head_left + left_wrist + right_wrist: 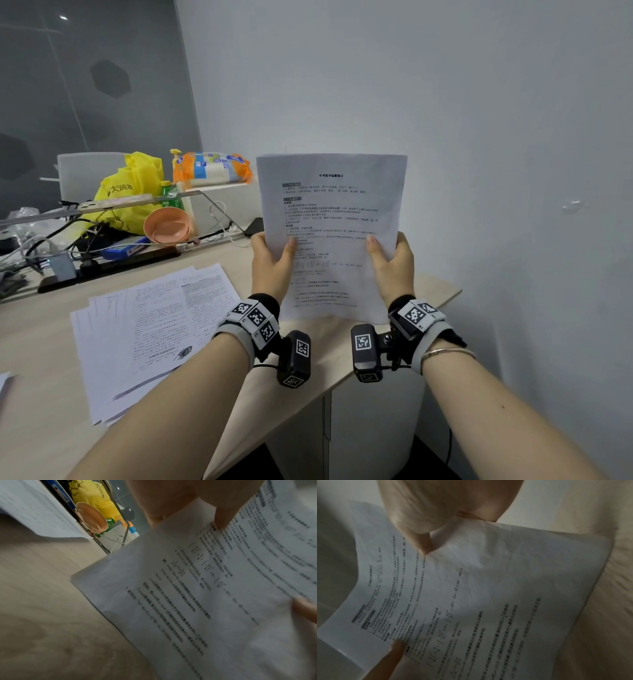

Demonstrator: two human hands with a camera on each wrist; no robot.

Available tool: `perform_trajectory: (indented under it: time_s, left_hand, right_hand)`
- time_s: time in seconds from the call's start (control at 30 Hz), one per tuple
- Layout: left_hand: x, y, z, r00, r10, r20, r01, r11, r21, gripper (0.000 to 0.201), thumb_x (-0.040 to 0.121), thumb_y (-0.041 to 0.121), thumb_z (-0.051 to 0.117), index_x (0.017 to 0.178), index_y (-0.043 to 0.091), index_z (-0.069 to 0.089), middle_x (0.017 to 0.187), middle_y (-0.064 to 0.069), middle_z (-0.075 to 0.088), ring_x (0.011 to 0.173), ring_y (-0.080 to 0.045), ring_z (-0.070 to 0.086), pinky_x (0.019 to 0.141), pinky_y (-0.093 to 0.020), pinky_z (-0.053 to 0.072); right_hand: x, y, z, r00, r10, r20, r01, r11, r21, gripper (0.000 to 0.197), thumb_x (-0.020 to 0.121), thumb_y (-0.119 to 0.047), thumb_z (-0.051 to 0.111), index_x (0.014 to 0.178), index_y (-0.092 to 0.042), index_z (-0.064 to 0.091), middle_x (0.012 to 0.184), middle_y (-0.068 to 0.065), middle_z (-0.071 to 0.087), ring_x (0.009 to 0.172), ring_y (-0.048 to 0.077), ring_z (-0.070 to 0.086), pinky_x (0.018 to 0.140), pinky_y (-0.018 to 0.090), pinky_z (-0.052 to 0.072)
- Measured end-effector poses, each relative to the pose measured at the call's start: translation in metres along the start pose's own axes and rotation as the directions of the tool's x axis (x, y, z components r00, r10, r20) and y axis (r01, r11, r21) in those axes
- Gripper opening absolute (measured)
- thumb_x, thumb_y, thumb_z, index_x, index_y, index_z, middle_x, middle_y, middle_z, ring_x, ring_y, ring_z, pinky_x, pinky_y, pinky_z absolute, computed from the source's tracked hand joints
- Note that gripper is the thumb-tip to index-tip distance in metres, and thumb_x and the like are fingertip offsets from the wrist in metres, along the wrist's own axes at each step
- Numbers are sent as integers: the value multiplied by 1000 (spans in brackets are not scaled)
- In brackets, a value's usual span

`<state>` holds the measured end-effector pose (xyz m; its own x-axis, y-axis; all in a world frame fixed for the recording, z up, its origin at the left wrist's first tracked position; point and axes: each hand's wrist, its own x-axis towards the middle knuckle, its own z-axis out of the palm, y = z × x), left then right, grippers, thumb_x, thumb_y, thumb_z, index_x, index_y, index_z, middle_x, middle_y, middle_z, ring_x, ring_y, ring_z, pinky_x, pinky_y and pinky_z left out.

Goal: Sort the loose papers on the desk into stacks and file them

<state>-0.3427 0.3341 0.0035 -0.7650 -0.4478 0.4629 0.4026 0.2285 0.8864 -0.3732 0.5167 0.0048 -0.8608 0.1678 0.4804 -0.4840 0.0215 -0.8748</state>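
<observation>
You hold one printed sheet up in front of you w/ both hands. It stands nearly upright, top edge at 12 o'clock, text facing you. Its bottom edge is down near the bench, by the bench's far right corner; can't tell if it touches.

Your left hand grips the sheet's left edge, about halfway down, at 9 o'clock on the page. The thumb lies on the front of the page and the fingers curl round behind. Your right hand grips the right edge at the same height, at 3 o'clock, thumb on the front too, fingers behind. The sheet sits between the 2 hands, so most of the page is above them.

In the left wrist view the thumb presses on the print and the paper bends a little. Right wrist view shows the same pinch, but it's dark and blurry.

The other papers lie flat on the bench at 9 o'clock from your left hand, well apart from it. They are spread out like a fan, not a neat stack.

Past them, at 10 o'clock, there's a yellow bag, a pink bowl tipped on its side, a green bottle and lots of cables.
</observation>
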Motion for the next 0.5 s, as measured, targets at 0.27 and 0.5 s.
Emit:
perform_trajectory:
  time_s: [0.27,0.5]
  left_hand:
    - [0,-2,2,1000,-7,-5,8,998,61,25,96,33,49,105,12,39,92,10,55,91,-17,57,80,-35,50]
    - [6,-6,3,1000,12,-2,-12,996,83,17,101,31,36,95,21,48,90,8,58,92,-22,58,90,-49,49]
  right_hand:
    - [1,2,-4,998,54,24,-52,996,-69,49,100,-26,42,141,-1,34,140,6,44,134,18,39,98,14,26]
    - [0,2,-7,1000,23,16,-21,993,-115,39,101,-19,41,128,7,44,131,18,52,125,29,46,90,13,33]
